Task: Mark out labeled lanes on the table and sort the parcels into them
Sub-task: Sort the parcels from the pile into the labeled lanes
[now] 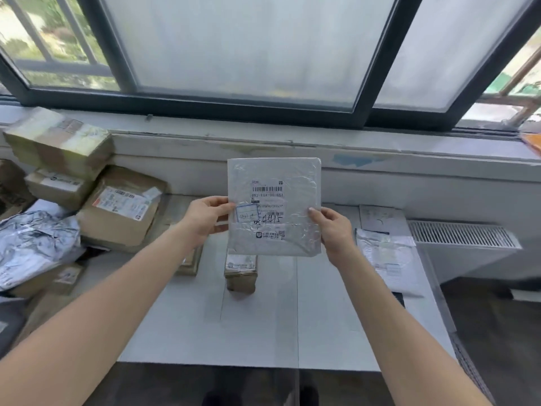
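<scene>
- I had the flat white parcel up in the air in the middle of the frame, above the worktop and touching nothing on it, with its front facing me.
- My left grip pinched its left edge, thumb on the front and fingers behind. My right grip did the same on the right edge, so both were holding that one parcel.
- The shipping label with a barcode was readable-ish. A small blue-bordered sticker sat right by my left thumb, with some handwriting next to it that I couldn't make out.
- The worktop had two thin dark lines running away from me, a left line and a right line.
- A small brown box stood between them, just under the parcel in the frame.
- A flat brown box lay left of the left line, half hidden behind my left forearm.
- A couple of white mailers lay right of the right line, with a sheet of paper beyond them. I couldn't read what was written on it.
- There was a messy pile at the left of the frame: a labelled cardboard box tilted on top, a crumpled silver bag beside it, and stacked cartons at upper left against the sill.
- The big dark-framed window ran across the top, and there was a white vent grille at the right.
</scene>
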